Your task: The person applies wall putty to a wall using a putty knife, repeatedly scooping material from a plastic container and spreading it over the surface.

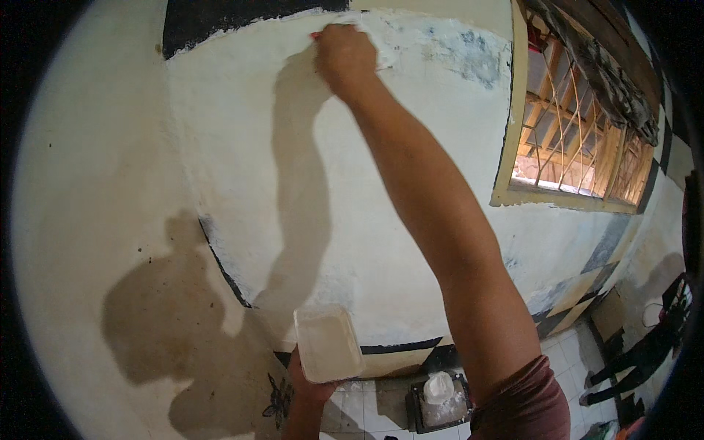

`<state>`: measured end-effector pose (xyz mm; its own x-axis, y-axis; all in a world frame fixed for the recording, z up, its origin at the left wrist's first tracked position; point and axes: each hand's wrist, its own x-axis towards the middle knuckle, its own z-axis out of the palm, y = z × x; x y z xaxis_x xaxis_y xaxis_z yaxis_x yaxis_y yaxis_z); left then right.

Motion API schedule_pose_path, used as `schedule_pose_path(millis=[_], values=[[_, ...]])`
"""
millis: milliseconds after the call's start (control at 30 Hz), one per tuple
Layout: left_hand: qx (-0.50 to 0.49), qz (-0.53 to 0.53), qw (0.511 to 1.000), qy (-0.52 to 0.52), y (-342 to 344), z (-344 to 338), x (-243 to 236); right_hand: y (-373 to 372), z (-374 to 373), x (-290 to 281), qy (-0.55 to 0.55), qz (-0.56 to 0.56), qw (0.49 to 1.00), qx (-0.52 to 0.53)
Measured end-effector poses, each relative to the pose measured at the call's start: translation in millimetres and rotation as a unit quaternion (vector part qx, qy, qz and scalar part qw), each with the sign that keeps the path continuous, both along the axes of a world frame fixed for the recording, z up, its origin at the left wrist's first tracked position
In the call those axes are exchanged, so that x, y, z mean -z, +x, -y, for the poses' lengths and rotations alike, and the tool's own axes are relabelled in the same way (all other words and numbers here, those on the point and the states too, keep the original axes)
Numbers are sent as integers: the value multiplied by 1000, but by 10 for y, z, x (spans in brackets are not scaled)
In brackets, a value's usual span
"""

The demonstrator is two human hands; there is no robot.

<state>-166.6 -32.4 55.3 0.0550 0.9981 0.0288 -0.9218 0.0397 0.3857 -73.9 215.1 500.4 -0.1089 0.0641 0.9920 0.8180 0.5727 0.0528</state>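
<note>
My right hand (347,60) is raised high against the pale wall (242,132), just under the black patch at the top. Its fingers are closed, and a small red bit shows beside them; the rest of what they grip is hidden. Low in front of me, my left hand (312,383) holds a rectangular plastic container (328,345) from below, tilted so that its pale inside shows. White, uneven coating lies around the right hand, with bluish-grey patches (473,59) to its right.
A window (572,125) with a yellow frame and metal bars stands at the right, a dark cloth hanging over it. On the tiled floor sits a dark-edged stand (440,411) bearing a white bag (438,388). Another person (645,345) is partly visible at far right.
</note>
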Motion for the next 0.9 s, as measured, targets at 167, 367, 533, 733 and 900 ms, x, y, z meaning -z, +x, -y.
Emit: schedule_pose_path(millis=[167,367,533,733,900], values=[[-103,-287,950,66,88,-55,68,38,915,655,-65,135,987,-53],[38,-30,998,-50,320,-148,-66,1261,1601,2030,-460,-21,806,-372],[56,-61,995,57,551,-248,-32,1780,1580,3357,-639,-297,593,-391],[187,55,981,-7,696,-410,5,1871,1728,3593,-703,-300,558,-322],[208,57,976,-8,800,-379,-88,1908,1761,3551,-741,-244,553,-293]])
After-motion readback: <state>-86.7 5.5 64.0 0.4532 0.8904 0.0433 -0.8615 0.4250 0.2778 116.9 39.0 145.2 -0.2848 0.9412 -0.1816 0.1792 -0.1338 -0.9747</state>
